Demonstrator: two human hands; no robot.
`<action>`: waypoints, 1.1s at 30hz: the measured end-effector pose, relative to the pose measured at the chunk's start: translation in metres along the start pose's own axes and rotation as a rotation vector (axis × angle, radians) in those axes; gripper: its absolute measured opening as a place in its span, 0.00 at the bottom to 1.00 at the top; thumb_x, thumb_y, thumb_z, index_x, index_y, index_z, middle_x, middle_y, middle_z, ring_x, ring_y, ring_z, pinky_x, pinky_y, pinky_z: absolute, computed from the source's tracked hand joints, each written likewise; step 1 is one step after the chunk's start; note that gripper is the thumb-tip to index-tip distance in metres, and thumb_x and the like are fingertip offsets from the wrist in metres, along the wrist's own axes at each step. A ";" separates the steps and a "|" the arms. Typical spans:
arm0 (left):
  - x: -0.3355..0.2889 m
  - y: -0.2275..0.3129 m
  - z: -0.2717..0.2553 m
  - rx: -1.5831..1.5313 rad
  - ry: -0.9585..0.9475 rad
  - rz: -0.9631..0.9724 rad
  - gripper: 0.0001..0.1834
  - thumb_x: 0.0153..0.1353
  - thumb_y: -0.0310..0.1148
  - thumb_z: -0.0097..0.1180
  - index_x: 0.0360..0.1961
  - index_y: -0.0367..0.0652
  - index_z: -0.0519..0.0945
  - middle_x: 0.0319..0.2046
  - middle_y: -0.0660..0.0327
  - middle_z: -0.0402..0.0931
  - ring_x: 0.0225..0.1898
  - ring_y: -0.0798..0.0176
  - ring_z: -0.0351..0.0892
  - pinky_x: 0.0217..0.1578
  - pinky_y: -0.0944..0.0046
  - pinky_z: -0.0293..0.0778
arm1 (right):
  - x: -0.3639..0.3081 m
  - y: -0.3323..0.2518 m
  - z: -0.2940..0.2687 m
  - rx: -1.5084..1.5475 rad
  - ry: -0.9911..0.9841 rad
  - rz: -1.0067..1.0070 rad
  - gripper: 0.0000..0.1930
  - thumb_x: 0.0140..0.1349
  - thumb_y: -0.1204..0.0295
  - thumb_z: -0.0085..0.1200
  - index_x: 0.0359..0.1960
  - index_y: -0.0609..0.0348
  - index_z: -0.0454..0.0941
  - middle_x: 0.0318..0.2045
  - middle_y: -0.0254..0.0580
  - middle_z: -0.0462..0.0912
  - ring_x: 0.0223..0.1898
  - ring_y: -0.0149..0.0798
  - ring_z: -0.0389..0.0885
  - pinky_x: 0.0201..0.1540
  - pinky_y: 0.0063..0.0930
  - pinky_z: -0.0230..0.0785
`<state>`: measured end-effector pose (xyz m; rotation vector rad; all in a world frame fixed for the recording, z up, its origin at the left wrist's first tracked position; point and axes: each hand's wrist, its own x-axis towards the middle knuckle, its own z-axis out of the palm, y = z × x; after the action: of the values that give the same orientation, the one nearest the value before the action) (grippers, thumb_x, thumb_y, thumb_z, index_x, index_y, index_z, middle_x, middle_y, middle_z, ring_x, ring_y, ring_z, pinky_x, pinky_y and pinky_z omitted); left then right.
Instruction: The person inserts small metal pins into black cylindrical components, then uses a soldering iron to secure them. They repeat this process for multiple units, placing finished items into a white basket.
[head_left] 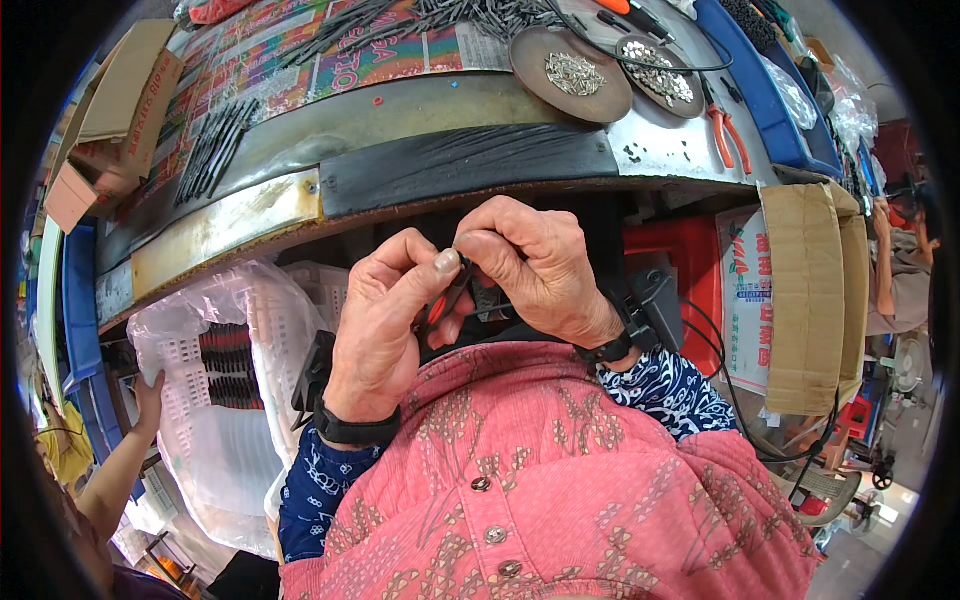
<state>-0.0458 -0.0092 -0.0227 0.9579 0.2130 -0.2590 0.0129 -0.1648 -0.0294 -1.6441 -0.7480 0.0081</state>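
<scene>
A slim black-and-red piece (437,308) rests in my left hand (375,325), which curls around it with the thumb pressing near its upper end. My right hand (535,268) meets it there, thumb and forefinger pinched together at the tip. Whatever lies between those right fingertips is too small or hidden to make out. Both hands are above my lap, just in front of the bench edge (470,165). On the bench beyond sit a brown dish (590,108) of small metal pins and a smaller dish (690,104) of silvery pieces.
Red-handled pliers (722,135) lie at the bench's right. Black strips (440,18) are heaped at the back, others (217,150) lined up left. A plastic-lined white basket (180,375) holds black-and-red pieces; another person's hand (148,400) touches it. Cardboard boxes (815,300) (120,110) flank me.
</scene>
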 end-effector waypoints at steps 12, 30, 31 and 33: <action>0.004 0.000 -0.005 -0.010 -0.101 -0.055 0.09 0.62 0.34 0.58 0.27 0.43 0.73 0.21 0.60 0.77 0.17 0.74 0.71 0.16 0.77 0.64 | 0.001 -0.001 -0.010 0.151 -0.082 0.110 0.09 0.64 0.70 0.54 0.31 0.64 0.78 0.22 0.31 0.75 0.20 0.21 0.70 0.21 0.17 0.62; 0.002 -0.003 -0.002 -0.003 -0.037 -0.002 0.09 0.60 0.29 0.59 0.26 0.43 0.72 0.20 0.64 0.72 0.21 0.73 0.73 0.16 0.77 0.64 | 0.001 0.002 -0.007 0.103 -0.073 0.108 0.08 0.64 0.71 0.53 0.32 0.65 0.77 0.22 0.34 0.76 0.22 0.23 0.72 0.24 0.19 0.66; 0.003 -0.003 -0.004 0.003 -0.068 0.005 0.08 0.61 0.29 0.59 0.27 0.42 0.73 0.20 0.63 0.73 0.21 0.73 0.73 0.16 0.77 0.64 | 0.002 0.000 -0.009 0.153 -0.101 0.180 0.08 0.64 0.71 0.53 0.32 0.66 0.77 0.22 0.35 0.77 0.23 0.24 0.72 0.25 0.20 0.67; 0.004 -0.002 -0.006 0.002 -0.104 0.008 0.07 0.61 0.29 0.58 0.29 0.41 0.73 0.22 0.61 0.75 0.21 0.73 0.74 0.17 0.76 0.65 | 0.003 -0.003 -0.012 0.190 -0.105 0.229 0.08 0.65 0.71 0.53 0.33 0.65 0.77 0.22 0.32 0.76 0.23 0.22 0.72 0.25 0.18 0.66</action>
<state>-0.0430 -0.0060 -0.0287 0.9443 0.1132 -0.3009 0.0185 -0.1736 -0.0224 -1.5469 -0.6145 0.3213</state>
